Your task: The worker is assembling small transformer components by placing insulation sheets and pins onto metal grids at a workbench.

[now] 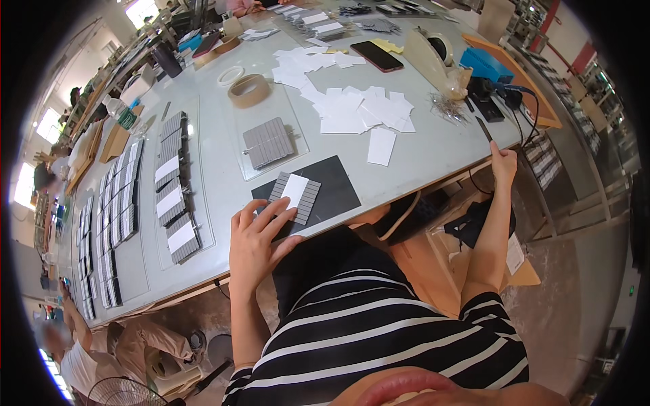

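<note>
On a black mat [338, 179] at the table's front edge lies a grey ribbed block [310, 201], slightly turned, with a white card [293, 189] across its middle. My left hand [261, 233] has its fingers spread, with fingertips touching the card and the block's near side. Off at the right edge of the table, my right hand [503, 164] is closed around a thin, dark, blade-like tool [483, 128] that points up and left. Whether it is a knife or tweezers is too small to tell. Just behind the mat, another grey ribbed block [267, 143] rests on a transparent sheet.
Loose white cards [362, 111] spread over the middle. Left stand rows of grey blocks [122, 196], some with cards. Farther back are a tape roll [248, 91], a phone [377, 56], a tape dispenser [433, 64] and a pile of metal pins [448, 108]. Another person sits at lower left.
</note>
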`<state>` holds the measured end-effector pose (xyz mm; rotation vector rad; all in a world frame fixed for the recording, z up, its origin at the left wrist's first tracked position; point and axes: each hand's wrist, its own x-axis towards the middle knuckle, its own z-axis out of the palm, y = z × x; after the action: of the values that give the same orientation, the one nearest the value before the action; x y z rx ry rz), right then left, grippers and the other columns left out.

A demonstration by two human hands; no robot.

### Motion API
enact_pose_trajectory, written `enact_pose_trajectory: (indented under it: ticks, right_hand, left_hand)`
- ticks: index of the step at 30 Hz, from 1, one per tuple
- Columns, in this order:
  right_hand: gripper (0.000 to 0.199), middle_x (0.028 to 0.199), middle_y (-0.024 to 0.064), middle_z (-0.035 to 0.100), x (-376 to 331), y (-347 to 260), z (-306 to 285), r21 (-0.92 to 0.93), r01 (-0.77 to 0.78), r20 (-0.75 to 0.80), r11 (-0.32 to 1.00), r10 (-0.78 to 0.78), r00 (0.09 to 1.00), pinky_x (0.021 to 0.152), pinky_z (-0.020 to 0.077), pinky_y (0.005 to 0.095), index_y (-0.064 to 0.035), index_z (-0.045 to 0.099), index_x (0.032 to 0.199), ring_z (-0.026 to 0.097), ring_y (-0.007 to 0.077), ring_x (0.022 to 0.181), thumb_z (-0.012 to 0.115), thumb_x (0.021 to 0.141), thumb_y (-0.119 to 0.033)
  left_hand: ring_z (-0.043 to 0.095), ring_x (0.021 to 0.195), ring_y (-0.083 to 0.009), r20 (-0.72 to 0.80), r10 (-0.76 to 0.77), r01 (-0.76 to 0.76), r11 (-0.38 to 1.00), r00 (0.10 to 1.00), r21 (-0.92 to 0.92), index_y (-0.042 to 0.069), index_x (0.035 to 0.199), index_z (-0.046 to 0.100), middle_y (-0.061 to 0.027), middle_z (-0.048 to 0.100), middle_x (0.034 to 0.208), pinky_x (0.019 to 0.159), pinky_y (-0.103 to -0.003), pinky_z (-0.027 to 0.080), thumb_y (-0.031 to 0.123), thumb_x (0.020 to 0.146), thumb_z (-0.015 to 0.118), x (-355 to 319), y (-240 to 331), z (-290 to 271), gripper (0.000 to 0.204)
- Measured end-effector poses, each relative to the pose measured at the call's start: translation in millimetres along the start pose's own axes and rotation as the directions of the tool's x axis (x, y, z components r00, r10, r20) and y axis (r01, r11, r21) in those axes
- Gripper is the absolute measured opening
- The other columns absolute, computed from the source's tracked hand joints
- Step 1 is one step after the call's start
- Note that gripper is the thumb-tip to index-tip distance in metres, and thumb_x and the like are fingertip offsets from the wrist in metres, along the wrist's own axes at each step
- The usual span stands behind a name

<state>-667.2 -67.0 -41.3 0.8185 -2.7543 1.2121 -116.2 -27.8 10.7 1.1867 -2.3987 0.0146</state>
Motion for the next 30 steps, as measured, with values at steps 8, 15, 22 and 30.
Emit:
enact_pose_trajectory:
  ticks: [8,15,22,30]
  right_hand:
    - [0.052,0.094,0.0160,0.066,8.4,1.8,-0.4,0.287,-0.049,0.078,0.957,0.027,0.997,0.082,0.0510,0.0403,0.0022,0.060,0.098,0.065,0.0286,0.091,0.076,0.083,-0.045]
    - [0.049,0.087,0.0104,0.065,18.9,18.9,8.0,0.215,0.037,0.003,0.976,-0.038,0.999,0.074,0.0513,0.0348,0.0012,0.063,0.095,0.062,0.0208,0.077,0.080,0.081,-0.043]
    - [0.032,0.082,0.0031,0.063,4.0,14.1,-1.3,0.357,-0.059,0.127,0.932,0.014,0.992,0.061,0.0459,0.0243,-0.0019,0.063,0.100,0.057,0.0101,0.068,0.075,0.089,-0.029]
    - [0.018,0.071,-0.0053,0.055,-35.9,17.1,-30.2,0.490,-0.221,0.415,0.843,-0.002,0.910,0.051,0.0341,0.0179,-0.0084,0.063,0.095,0.047,0.0029,0.059,0.070,0.094,-0.025]
  left_hand:
    - [0.049,0.124,-0.0289,-0.003,-0.031,0.031,0.999,1.000,-0.019,0.014,0.124,0.064,0.0013,0.060,0.135,0.100,-0.042,0.038,0.040,0.078,0.076,3.6,1.7,-0.1,0.054]
    - [0.049,0.126,-0.0298,0.019,-0.010,0.011,0.999,1.000,-0.039,0.012,0.123,0.063,0.0003,0.061,0.134,0.101,-0.043,0.037,0.044,0.078,0.076,3.7,-1.3,0.9,0.057]
    - [0.050,0.122,-0.0284,-0.004,0.005,-0.005,1.000,1.000,-0.022,0.015,0.115,0.067,0.0003,0.062,0.130,0.099,-0.043,0.038,0.045,0.077,0.076,0.3,-0.3,0.8,0.049]
    - [0.050,0.120,-0.0275,-0.005,0.019,-0.019,1.000,1.000,-0.008,0.016,0.115,0.068,0.0022,0.061,0.130,0.100,-0.043,0.039,0.042,0.076,0.078,5.1,0.9,0.1,0.048]
